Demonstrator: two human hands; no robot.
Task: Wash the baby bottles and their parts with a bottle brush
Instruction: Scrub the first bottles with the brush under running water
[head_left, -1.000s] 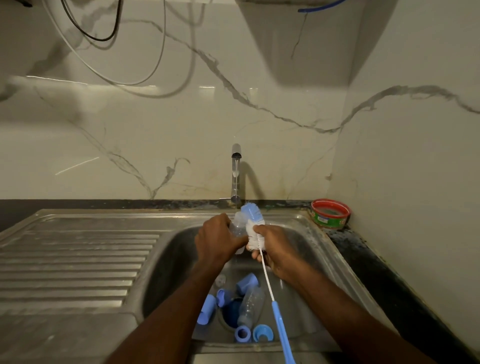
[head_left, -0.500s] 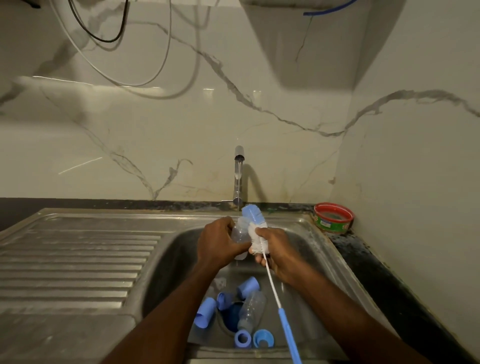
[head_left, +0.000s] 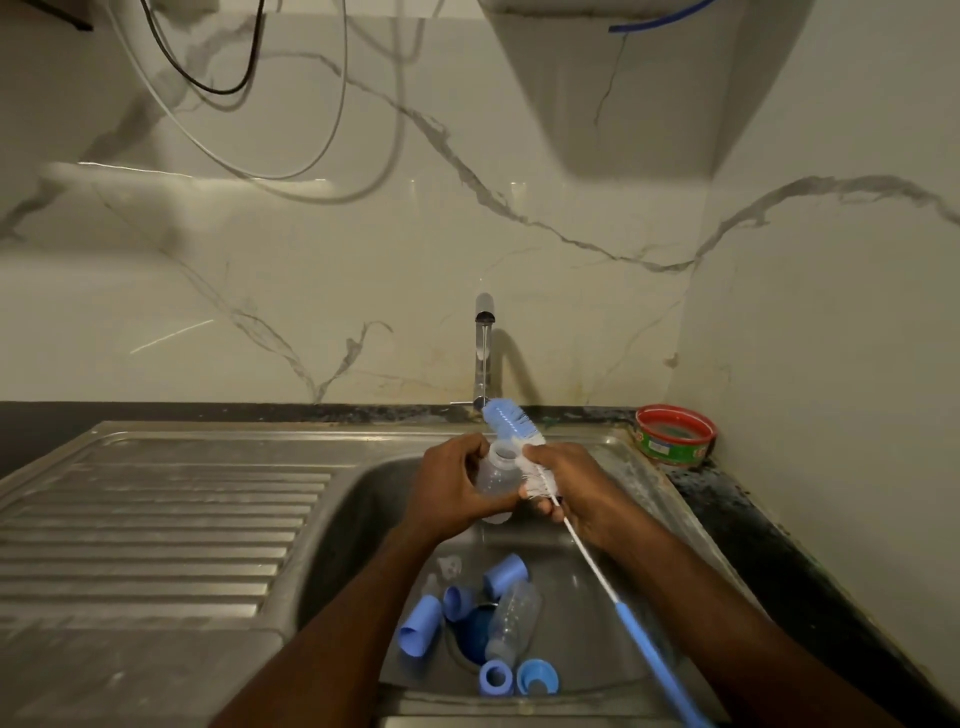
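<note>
The left hand (head_left: 451, 493) grips a clear bottle (head_left: 494, 475) over the sink (head_left: 363, 499), mouth up for scrubbing; the right hand (head_left: 571, 486) clasps the bottle brush (head_left: 511, 422) by its bristles beside it.

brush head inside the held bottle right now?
No: the bottle brush bristles lie outside, beside the neck of the bottle that the left hand holds; the right hand grips them.
</note>
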